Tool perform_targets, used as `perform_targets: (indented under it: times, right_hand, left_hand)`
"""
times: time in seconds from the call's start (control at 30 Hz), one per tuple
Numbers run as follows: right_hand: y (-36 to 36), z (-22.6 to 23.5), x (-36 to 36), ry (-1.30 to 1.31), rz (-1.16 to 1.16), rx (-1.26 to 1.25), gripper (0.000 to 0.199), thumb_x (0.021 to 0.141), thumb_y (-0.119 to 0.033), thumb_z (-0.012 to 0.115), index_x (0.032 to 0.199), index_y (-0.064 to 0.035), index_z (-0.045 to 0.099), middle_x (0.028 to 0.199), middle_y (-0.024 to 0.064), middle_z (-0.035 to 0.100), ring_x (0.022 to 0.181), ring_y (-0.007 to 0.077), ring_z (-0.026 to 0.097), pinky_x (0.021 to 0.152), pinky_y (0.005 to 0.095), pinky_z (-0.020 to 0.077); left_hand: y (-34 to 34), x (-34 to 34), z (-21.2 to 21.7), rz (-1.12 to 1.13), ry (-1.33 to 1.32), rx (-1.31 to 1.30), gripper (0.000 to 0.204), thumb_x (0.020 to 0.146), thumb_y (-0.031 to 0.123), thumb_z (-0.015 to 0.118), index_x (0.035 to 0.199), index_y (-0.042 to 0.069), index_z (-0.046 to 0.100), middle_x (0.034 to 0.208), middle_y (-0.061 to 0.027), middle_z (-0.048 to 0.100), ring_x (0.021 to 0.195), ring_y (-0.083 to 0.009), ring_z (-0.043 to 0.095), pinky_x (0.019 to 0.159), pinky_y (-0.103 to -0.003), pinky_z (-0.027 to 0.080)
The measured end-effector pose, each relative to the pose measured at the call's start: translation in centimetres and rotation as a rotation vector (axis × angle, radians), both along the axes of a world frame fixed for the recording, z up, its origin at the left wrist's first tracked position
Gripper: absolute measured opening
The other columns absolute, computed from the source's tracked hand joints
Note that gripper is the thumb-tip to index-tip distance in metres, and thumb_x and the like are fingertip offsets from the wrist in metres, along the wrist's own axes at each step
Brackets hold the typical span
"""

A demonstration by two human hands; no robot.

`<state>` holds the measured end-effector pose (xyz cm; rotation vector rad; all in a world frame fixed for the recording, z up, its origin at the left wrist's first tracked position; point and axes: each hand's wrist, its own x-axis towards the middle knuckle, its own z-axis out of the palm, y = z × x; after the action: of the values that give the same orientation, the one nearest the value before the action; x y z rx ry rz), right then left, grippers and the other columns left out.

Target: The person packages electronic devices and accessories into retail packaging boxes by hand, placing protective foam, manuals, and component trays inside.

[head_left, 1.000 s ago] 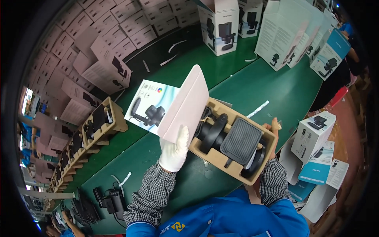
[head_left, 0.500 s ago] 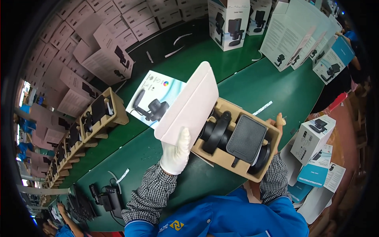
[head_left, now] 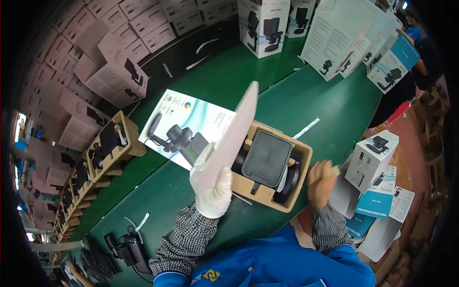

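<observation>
My left hand point(head_left: 211, 189), in a white glove, grips the pale flap point(head_left: 234, 136) of a white printed box point(head_left: 184, 124), its thumb on the near side. The flap stands tilted up. Right beside it is a brown moulded pulp tray point(head_left: 299, 179) holding a dark mesh-fronted microphone point(head_left: 267, 159) and a round black base point(head_left: 289, 184). The flap hides the tray's left end, so how far it sits in the box I cannot tell. My bare right hand point(head_left: 321, 184) is just off the tray's right end, fingers curled, a yellowish covering on one fingertip.
A row of filled pulp trays point(head_left: 114, 141) runs along the left. Upright printed boxes point(head_left: 263, 28) stand at the back, and more cartons point(head_left: 373, 158) are stacked at right. Black adapters with cables point(head_left: 131, 251) lie at the near left. Paper strips point(head_left: 306, 128) are scattered on the green table point(head_left: 330, 110).
The tray has shifted left, and the flap now covers more of it. My right hand has come away from the tray's right end. The flap has turned more edge-on.
</observation>
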<state>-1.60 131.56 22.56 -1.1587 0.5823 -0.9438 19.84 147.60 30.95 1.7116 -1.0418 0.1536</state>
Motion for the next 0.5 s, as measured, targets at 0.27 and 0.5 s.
perform_targets:
  times: [0.27,0.5]
  right_hand:
    - [8.6,3.9,8.7,0.123,0.311,0.477,0.027,0.091,-0.021,0.044,0.086,-0.0001,0.061,0.073,0.0076,0.056,0.066,0.0114,0.048,0.058,0.0232,0.0364]
    - [5.2,7.9,6.3,0.329,0.368,0.251,0.015,0.090,-0.017,0.043,0.089,-0.0030,0.048,0.066,0.0030,0.048,0.055,0.0102,0.041,0.051,0.0212,0.0339]
  left_hand:
    - [1.2,-4.0,2.4,-0.146,0.475,0.002,0.040,0.087,0.025,0.052,0.110,-0.008,0.054,0.103,-0.0182,0.062,0.085,-0.0346,0.061,0.090,-0.041,0.043]
    - [1.2,-2.9,2.7,-0.261,-0.128,0.250,0.044,0.078,0.024,0.060,0.114,-0.001,0.053,0.106,-0.0177,0.059,0.093,-0.0364,0.058,0.092,-0.046,0.040]
